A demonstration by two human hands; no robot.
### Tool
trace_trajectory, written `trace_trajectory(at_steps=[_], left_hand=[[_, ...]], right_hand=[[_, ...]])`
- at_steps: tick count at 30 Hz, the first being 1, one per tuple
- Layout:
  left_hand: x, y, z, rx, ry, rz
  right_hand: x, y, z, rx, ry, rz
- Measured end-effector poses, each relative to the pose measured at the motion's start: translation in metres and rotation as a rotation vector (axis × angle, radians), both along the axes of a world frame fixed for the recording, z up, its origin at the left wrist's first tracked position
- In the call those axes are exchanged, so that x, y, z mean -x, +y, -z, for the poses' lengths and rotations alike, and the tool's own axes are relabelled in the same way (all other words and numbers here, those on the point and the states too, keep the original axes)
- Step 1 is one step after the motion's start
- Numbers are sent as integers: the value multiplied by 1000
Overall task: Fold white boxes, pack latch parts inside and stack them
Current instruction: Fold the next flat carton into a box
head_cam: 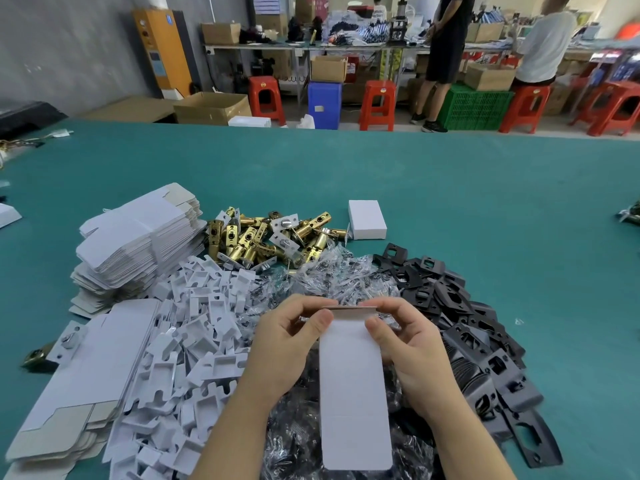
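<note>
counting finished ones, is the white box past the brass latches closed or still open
Closed: the white box lies flat on the green table, no flap raised.

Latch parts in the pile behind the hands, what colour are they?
Shiny gold latch parts, seen in the head view.

Heaps of white inserts point(194, 327), brass latches point(270, 237) and black plates point(460, 317) crowd the near worktop point(485, 188), whose far half lies open.

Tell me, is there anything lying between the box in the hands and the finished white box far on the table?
Yes. Both hands, left hand and right hand, hold the white box low and near. Between it and the closed box lie clear plastic bags and the brass latches; black plates sit to the right.
</note>
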State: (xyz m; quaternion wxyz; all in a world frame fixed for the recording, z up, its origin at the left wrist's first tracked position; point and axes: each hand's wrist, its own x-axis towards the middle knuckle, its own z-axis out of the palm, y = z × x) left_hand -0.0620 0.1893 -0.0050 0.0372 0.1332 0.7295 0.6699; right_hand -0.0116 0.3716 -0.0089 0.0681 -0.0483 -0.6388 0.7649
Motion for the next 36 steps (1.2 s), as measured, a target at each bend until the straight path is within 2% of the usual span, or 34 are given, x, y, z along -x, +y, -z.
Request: trace_trajectory(at_steps=[9,14,22,30,36], left_hand=[[-1,-1,-1,-35,-5,-64],[-1,-1,-1,34,-34,-20],[-3,4,1,41,86,-27],[-5,5,-1,-7,-6,46],[-5,3,-1,-28,-50,11]], right_hand=[[-2,-6,-1,-81,5,-36],[-2,-5,-2,-79,9,-14],[0,-2,-1,6,-72,-71],[-1,-5,1,-46,-36,-89],[-1,-8,0,-4,-54,-173]])
